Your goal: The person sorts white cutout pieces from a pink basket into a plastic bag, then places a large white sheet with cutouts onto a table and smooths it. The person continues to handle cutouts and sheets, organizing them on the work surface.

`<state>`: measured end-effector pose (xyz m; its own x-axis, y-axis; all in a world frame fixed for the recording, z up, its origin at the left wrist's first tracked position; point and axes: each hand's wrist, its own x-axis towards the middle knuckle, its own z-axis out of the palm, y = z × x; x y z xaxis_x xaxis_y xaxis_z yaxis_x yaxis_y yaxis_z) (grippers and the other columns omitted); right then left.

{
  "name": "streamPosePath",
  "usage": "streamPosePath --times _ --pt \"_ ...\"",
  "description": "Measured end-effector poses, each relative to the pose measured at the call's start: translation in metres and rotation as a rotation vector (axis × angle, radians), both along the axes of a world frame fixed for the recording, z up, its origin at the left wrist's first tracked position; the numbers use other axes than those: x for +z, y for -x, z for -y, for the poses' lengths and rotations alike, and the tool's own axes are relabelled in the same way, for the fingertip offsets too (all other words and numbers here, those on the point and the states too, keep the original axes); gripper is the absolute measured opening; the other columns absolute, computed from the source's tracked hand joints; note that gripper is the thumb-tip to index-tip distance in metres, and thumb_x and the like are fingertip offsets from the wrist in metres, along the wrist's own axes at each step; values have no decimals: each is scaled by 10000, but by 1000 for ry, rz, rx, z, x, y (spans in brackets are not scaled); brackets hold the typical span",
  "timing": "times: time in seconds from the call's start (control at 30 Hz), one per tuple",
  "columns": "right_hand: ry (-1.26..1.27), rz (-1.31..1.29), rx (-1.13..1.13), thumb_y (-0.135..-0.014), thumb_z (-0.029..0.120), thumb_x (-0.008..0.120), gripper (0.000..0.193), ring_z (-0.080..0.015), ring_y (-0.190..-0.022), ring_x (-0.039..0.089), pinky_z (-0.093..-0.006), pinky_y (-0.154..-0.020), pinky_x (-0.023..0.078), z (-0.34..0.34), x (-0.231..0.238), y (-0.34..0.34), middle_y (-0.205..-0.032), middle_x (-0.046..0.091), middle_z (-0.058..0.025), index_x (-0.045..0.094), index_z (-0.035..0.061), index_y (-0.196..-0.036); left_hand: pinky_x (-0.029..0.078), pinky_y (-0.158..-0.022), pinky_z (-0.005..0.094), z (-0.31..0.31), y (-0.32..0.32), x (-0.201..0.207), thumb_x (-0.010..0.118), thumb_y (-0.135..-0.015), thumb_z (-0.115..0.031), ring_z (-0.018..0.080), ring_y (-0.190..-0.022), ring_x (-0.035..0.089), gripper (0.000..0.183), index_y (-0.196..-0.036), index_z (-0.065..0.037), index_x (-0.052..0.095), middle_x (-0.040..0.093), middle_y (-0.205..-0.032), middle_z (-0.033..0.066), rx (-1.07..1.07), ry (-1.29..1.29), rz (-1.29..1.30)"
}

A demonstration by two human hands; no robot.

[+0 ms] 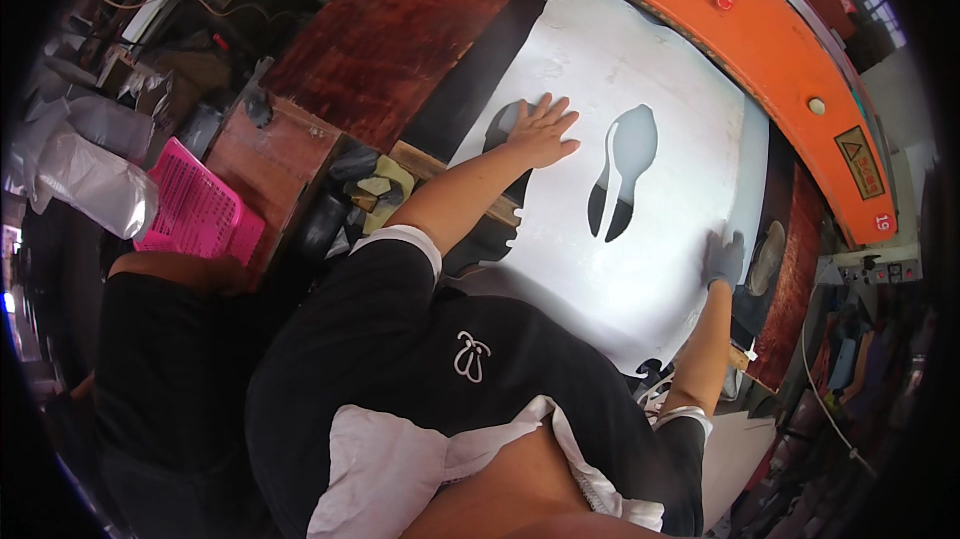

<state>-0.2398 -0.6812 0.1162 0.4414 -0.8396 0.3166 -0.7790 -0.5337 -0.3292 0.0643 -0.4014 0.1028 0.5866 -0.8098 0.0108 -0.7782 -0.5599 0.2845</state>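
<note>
While the bare left hand [543, 132], spread flat, gripping nothing, apparently steadies the large white cut-out sheet [570, 249] beside the orange metal beam [770, 59], the grey-gloved right hand [725, 259] touches the sheet's edge, grip indeterminable

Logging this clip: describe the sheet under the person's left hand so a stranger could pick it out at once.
Find the orange beam curving across the upper right. Just below and left of it lies a broad white sheet, with the bare left hand spread over it. Unlike the dark red boards on either side, it is pale and has curved openings cut through its middle.
</note>
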Motion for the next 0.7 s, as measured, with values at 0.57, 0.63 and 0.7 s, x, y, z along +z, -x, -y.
streamPosePath --times 0.57,0.63,0.7 --pt "-374 1047 1770 -758 131 591 138 -246 -522 527 -379 -508 507 -276 263 -46 -601 534 -103 548 26 -678 88 -1033 536 7 3 -4 362 -854 -497 259 -1333 105 583 -1348 -193 301 171 -1443 37 25 -23 89" --pt "-476 1079 1730 -770 133 570 139 -243 -492 518 -373 -480 504 -280 262 -46 -598 532 -112 548 27 -682 92 -1032 535 6 4 -3 361 -858 -496 256 -1332 107 578 -1348 -195 301 169 -1443 37 29 -25 99" --pt "-648 1100 1582 -790 159 552 167 -241 -458 506 -369 -456 501 -286 262 -40 -593 529 -122 549 29 -685 106 -1029 537 6 4 -3 370 -862 -492 253 -1330 112 571 -1346 -196 304 168 -1442 40 27 -34 123"
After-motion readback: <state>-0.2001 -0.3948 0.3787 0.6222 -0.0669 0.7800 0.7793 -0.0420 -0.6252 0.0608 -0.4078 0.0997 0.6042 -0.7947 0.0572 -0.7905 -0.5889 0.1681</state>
